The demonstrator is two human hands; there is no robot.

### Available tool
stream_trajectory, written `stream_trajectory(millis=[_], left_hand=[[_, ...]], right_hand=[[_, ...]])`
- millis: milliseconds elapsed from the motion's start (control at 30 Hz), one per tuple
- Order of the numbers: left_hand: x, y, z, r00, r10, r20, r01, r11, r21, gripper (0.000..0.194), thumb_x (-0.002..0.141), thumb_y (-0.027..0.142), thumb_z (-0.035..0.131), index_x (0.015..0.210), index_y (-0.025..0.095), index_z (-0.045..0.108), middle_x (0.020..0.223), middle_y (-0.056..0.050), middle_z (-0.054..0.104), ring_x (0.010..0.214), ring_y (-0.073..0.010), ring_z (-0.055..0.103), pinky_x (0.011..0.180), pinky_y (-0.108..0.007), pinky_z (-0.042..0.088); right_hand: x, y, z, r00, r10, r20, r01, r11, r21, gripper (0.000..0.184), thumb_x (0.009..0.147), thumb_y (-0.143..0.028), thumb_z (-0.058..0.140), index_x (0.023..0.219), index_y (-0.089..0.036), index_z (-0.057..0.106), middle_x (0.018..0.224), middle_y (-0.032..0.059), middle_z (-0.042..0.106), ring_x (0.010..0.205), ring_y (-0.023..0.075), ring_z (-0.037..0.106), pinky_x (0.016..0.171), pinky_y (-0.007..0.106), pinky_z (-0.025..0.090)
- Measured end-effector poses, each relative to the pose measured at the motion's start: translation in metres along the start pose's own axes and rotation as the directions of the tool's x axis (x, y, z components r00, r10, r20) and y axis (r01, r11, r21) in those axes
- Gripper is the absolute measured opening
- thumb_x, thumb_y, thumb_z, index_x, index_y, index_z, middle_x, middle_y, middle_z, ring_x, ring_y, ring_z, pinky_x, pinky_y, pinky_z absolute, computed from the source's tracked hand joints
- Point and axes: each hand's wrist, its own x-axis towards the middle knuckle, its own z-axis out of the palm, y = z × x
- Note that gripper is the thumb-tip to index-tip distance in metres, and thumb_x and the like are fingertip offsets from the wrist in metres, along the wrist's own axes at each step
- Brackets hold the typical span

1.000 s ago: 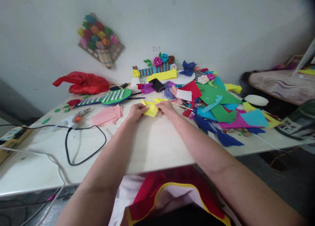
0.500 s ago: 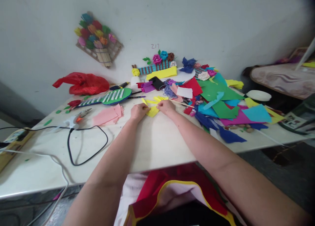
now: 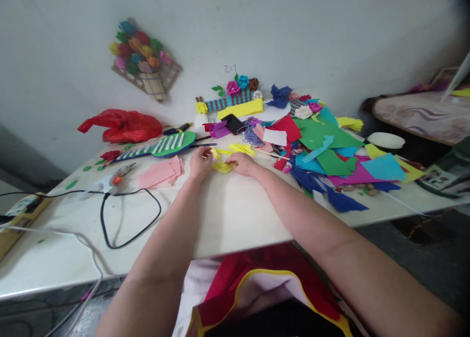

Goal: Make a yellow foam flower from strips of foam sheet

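A small piece of yellow crepe paper point(image 3: 222, 168) lies low over the white table, stretched between my two hands. My left hand point(image 3: 200, 163) is at its left end with curled fingers closed at the edge; the exact fingertip contact is blurred. On the other side, my right hand point(image 3: 244, 164) pinches the right end between thumb and fingers. Just beyond my fingers are cut yellow paper strips point(image 3: 241, 149). A stack of pink paper sheets point(image 3: 161, 172) sits left of my left hand, and a thin wooden stick point(image 3: 271, 154) lies past my right hand.
Coloured paper scraps point(image 3: 330, 136) are heaped on the right. To the left are a glue gun point(image 3: 109, 181) with a black cord, a green decorated paddle shape point(image 3: 172, 145) and a red plastic bag point(image 3: 125, 125). A black phone-like object point(image 3: 233, 124) rests behind.
My left hand has shifted slightly left and up, and my right hand slightly left and lower. The yellow paper between them now looks narrower and flatter.
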Motion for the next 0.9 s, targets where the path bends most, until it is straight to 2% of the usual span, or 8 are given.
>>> stream_trajectory(millis=[33, 100, 200, 367, 567, 767, 900], left_hand=[[0.0, 0.0, -0.002, 1.0, -0.003, 0.007, 0.004, 0.997, -0.072, 0.029, 0.069, 0.019, 0.048, 0.095, 0.014, 0.058, 0.082, -0.005, 0.063, 0.073, -0.0141, 0.057, 0.069, -0.027, 0.045], [-0.002, 0.001, -0.007, 0.995, 0.021, 0.093, -0.006, 0.988, -0.152, 0.028, 0.064, 0.017, 0.049, 0.089, 0.013, 0.06, 0.078, -0.004, 0.064, 0.072, -0.0139, 0.058, 0.067, -0.026, 0.046], [-0.005, 0.006, -0.011, 0.967, 0.051, 0.249, -0.018, 0.991, -0.132, 0.021, 0.058, 0.015, 0.049, 0.075, 0.014, 0.062, 0.073, -0.002, 0.064, 0.067, -0.013, 0.057, 0.064, -0.024, 0.046], [-0.006, 0.007, -0.01, 0.925, 0.05, 0.377, -0.026, 0.997, -0.069, 0.024, 0.055, 0.013, 0.045, 0.071, 0.014, 0.062, 0.068, -0.001, 0.063, 0.064, -0.0122, 0.055, 0.062, -0.022, 0.045], [-0.004, 0.001, -0.009, 0.903, 0.053, 0.426, -0.025, 0.997, -0.071, 0.027, 0.054, 0.012, 0.045, 0.074, 0.014, 0.062, 0.07, -0.002, 0.063, 0.065, -0.0127, 0.055, 0.063, -0.023, 0.045], [-0.005, 0.003, -0.009, 0.898, 0.016, 0.44, 0.007, 0.999, -0.05, 0.027, 0.055, 0.013, 0.046, 0.076, 0.014, 0.063, 0.07, -0.002, 0.063, 0.065, -0.0129, 0.056, 0.064, -0.024, 0.046], [-0.006, 0.007, -0.012, 0.876, 0.018, 0.481, 0.018, 0.997, -0.07, 0.025, 0.056, 0.016, 0.05, 0.078, 0.014, 0.063, 0.071, -0.002, 0.063, 0.067, -0.0136, 0.056, 0.066, -0.025, 0.046]], right_hand=[[0.0, 0.001, 0.0, 1.0, -0.009, -0.004, 0.009, 1.0, -0.002, 0.038, 0.066, -0.004, 0.047, 0.094, -0.017, 0.069, 0.098, 0.0028, 0.068, 0.094, 0.0154, 0.058, 0.086, 0.026, 0.042], [0.0, 0.001, -0.001, 0.999, -0.036, -0.006, 0.036, 0.999, -0.012, 0.038, 0.065, -0.004, 0.047, 0.093, -0.017, 0.069, 0.097, 0.0028, 0.068, 0.094, 0.0162, 0.058, 0.085, 0.026, 0.042], [-0.001, 0.001, -0.003, 0.997, -0.08, 0.012, 0.081, 0.996, -0.031, 0.04, 0.064, -0.003, 0.047, 0.094, -0.017, 0.069, 0.098, 0.0038, 0.067, 0.094, 0.0179, 0.058, 0.085, 0.028, 0.043], [-0.003, -0.002, -0.009, 0.992, -0.115, 0.046, 0.117, 0.992, -0.045, 0.043, 0.061, -0.002, 0.048, 0.097, -0.016, 0.068, 0.099, 0.0039, 0.067, 0.094, 0.018, 0.057, 0.085, 0.028, 0.042], [-0.007, -0.004, -0.017, 0.986, -0.149, 0.08, 0.152, 0.988, -0.038, 0.039, 0.063, -0.006, 0.054, 0.098, -0.014, 0.067, 0.101, 0.0067, 0.066, 0.095, 0.0185, 0.057, 0.085, 0.028, 0.041], [-0.006, 0.001, -0.014, 0.975, -0.22, 0.041, 0.221, 0.975, -0.027, 0.024, 0.069, -0.01, 0.057, 0.089, -0.015, 0.069, 0.094, 0.0061, 0.067, 0.089, 0.0166, 0.058, 0.082, 0.028, 0.042], [-0.002, 0.004, -0.009, 0.975, -0.222, 0.005, 0.222, 0.974, -0.031, 0.019, 0.073, -0.009, 0.054, 0.083, -0.015, 0.069, 0.09, 0.0068, 0.068, 0.086, 0.0154, 0.059, 0.08, 0.027, 0.042]])
